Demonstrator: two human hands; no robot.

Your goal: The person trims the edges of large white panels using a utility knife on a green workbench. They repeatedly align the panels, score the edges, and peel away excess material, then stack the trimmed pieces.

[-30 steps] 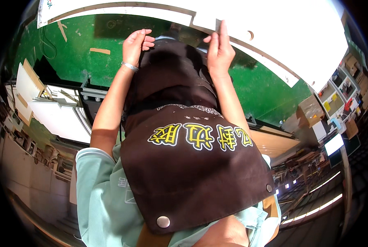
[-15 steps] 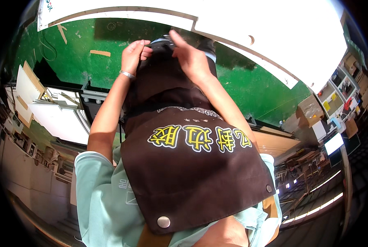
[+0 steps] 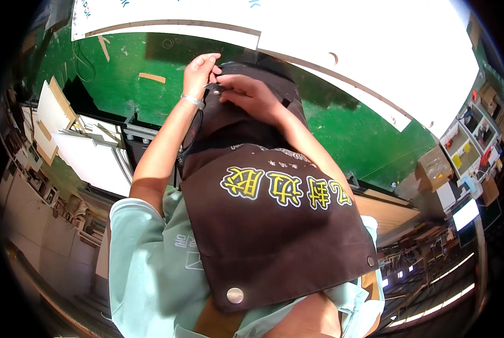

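Probably the weakest point is the small dark piece (image 3: 214, 89) with a shiny spot, which sits just beside the left wrist, at the fingertips of the right hand (image 3: 252, 97), above the lower part of the dark brown apron (image 3: 280, 236). The right thumb and fingers are drawn narrow around it, though whether they truly grip it cannot be told; if the contact is only light, the piece could slip away. The left hand (image 3: 201, 72) is half curled, thumb and forefinger close together, and I cannot tell whether it pinches anything. A thin dark cord (image 3: 195, 132) hangs below the left wrist and might catch on the silvery bracelet (image 3: 192, 102) if that arm swung outward. Ahead, the stepped edge of the white panel (image 3: 376, 50) looks hard enough to knock knuckles raised too quickly. As for materials, the apron seems a smooth, close-woven cloth, creased across the lap, with yellow outlined lettering and a round metal snap (image 3: 235, 295) at one corner. The pale green shirt (image 3: 142, 253) looks softer and falls in loose folds. The panel is flat and glaring, pierced by a round hole; the green floor (image 3: 370, 149) is scuffed and speckled.
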